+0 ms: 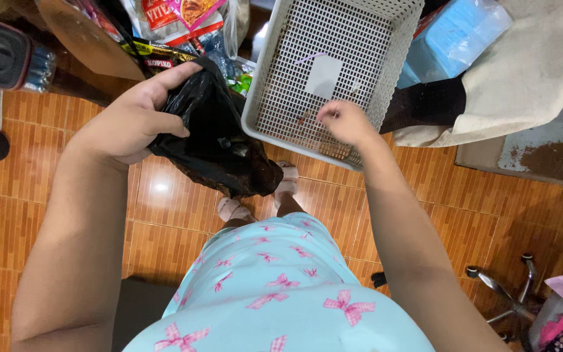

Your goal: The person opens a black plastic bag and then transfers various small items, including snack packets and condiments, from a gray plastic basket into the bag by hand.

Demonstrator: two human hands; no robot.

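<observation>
Left hand [128, 117] grip clenched on the crumpled black plastic bag [219, 140]; right hand [345, 122], fingertips pinched together, inside the white perforated plastic basket [399, 49] above orange tiled floor [164, 221].

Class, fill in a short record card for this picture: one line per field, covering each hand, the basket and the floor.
Left hand: left hand grips the rim of a black plastic bag, holding it up.
Right hand: right hand reaches into the basket, fingers pinched over small bits of debris.
Basket: white mesh basket, tilted; holds a white paper square and scraps.
Floor: orange-brown tiled floor.
Clothing: light blue garment with pink bows.
</observation>
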